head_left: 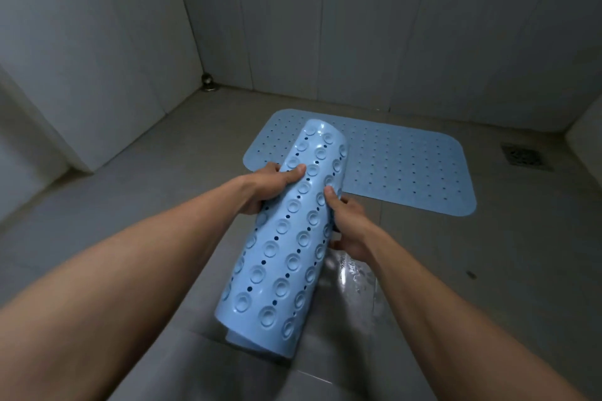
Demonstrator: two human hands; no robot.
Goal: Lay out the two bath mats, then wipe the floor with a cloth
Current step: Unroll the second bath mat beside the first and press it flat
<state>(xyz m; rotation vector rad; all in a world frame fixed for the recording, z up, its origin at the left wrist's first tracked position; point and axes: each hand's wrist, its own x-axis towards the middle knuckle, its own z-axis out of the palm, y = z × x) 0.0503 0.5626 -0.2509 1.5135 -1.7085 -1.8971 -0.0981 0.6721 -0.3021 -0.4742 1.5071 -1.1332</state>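
A light blue bath mat [400,166] with rows of small holes lies flat on the grey tiled floor near the back wall. A second blue bath mat [286,238], rolled into a tube with its suction cups outward, is held above the floor in front of the flat one. My left hand [273,187] grips the roll's left side near its far end. My right hand [347,226] grips its right side, thumb on top. No cloth is in view.
A floor drain [523,156] sits at the far right. A small metal door stop [208,81] stands in the back left corner. A wet, shiny patch [355,283] lies on the floor under my right forearm. Tiled walls close in at the back and left.
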